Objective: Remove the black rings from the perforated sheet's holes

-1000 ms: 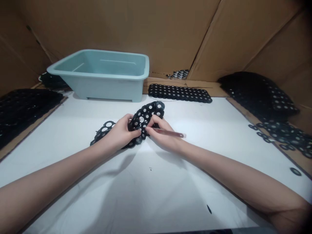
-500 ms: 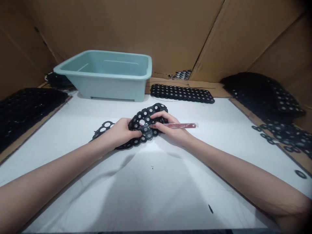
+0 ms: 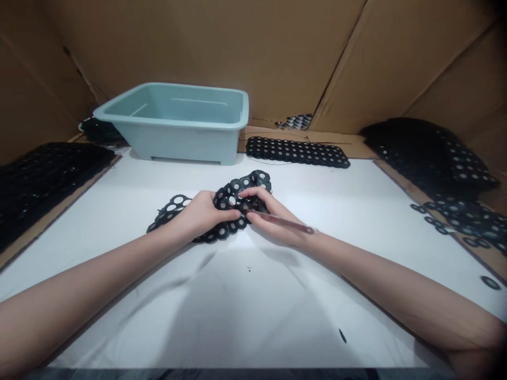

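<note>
A bent black sheet of joined rings, with round holes showing white, is held above the white table. My left hand is closed on its left part, thumb on top, and a further flap of the sheet shows behind the wrist. My right hand is closed around a slim tool with a reddish handle, its fingers also at the sheet's right part. The tool's working tip is hidden among the rings and fingers, so its kind does not show.
A pale blue plastic tub stands at the back left. Beside it lies a flat black ring mat. Black piles flank the table at left and right. Loose ring pieces and a single ring lie at right.
The tool's handle has swung from nearly level to slanting down to the right, over my right wrist. My left thumb has moved slightly right, nearer the tool.
</note>
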Demonstrator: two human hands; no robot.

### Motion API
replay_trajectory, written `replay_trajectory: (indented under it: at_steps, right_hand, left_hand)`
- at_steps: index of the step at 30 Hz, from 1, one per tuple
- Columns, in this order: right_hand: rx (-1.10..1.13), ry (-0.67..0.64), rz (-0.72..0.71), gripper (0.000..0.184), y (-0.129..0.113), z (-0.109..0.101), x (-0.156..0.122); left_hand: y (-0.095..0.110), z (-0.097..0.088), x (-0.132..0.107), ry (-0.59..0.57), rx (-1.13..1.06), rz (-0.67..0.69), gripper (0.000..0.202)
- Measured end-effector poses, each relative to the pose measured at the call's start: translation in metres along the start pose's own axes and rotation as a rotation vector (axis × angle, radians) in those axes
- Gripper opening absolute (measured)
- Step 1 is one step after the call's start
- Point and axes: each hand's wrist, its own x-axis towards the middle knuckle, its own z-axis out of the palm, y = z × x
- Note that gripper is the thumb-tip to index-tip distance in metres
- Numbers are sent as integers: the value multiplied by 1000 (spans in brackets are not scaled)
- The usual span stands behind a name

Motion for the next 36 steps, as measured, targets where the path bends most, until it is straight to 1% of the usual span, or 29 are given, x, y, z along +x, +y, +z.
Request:
replay_trajectory:
  at_steps: [5,8,12,16,19,23,27,32,36]
  right_hand:
    - [-17,52,-32,33,-1,12,0]
    - [45,105,-51,35,0,16,3]
    - [154,136,-30,42,-2,17,4]
    - [249,133,30,50,-2,10,0]
    - [366,117,121,54,5,0,-1]
    - [616,91,210,60,13,-11,4]
    - [731,120,269,69,15,-15,9]
    - [764,125,279,69,14,-18,10]
    - [774,123,262,64,15,-19,9]
  left_hand:
    - [-1,5,-5,10,-71,18,24]
    - [-1,6,-7,-9,-122,43,22]
    - [1,5,-8,-68,-138,-14,29]
    - [2,0,-9,-96,-159,-88,37]
    - [2,-3,-9,-137,-219,-70,39]
    - [1,-5,-7,-166,-271,-35,38]
    - [0,-3,-6,-169,-308,-16,36]
    - [1,-2,-8,-124,-286,7,32]
    - [1,0,-9,-60,-226,21,32]
